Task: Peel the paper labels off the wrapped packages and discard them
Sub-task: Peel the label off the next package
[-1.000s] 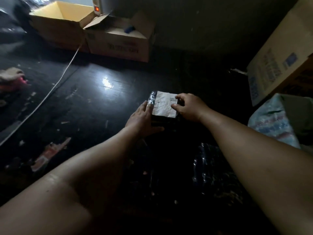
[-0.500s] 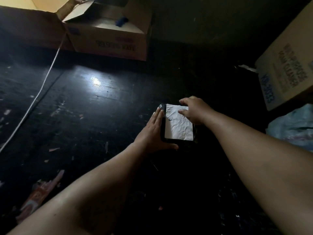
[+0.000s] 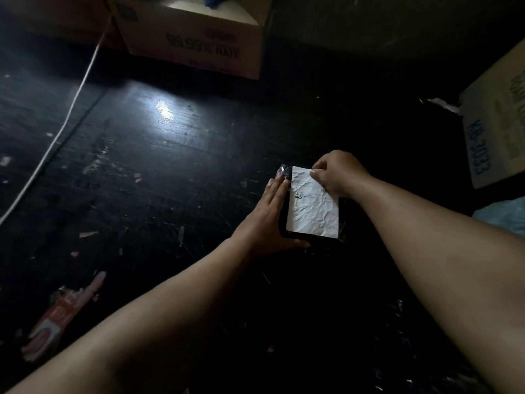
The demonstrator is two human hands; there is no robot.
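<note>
A small package wrapped in black plastic (image 3: 285,174) lies on the dark floor, with a crumpled white paper label (image 3: 312,211) covering its top. My left hand (image 3: 265,223) lies flat along the package's left side, thumb under its near edge, holding it down. My right hand (image 3: 336,172) is at the label's far right corner, with thumb and fingertips pinched at the paper's edge. The label still lies flat on the package.
An open cardboard box (image 3: 199,44) stands at the back, and another box (image 3: 500,132) leans at the right. A white cable (image 3: 56,137) runs across the floor at the left. Paper scraps and a red wrapper (image 3: 56,317) litter the floor. A blue bag (image 3: 502,214) lies at the right.
The package sits nearer to me and now points lengthwise away from me. My right hand has shifted to the label's far right corner. My left hand stays along the left side.
</note>
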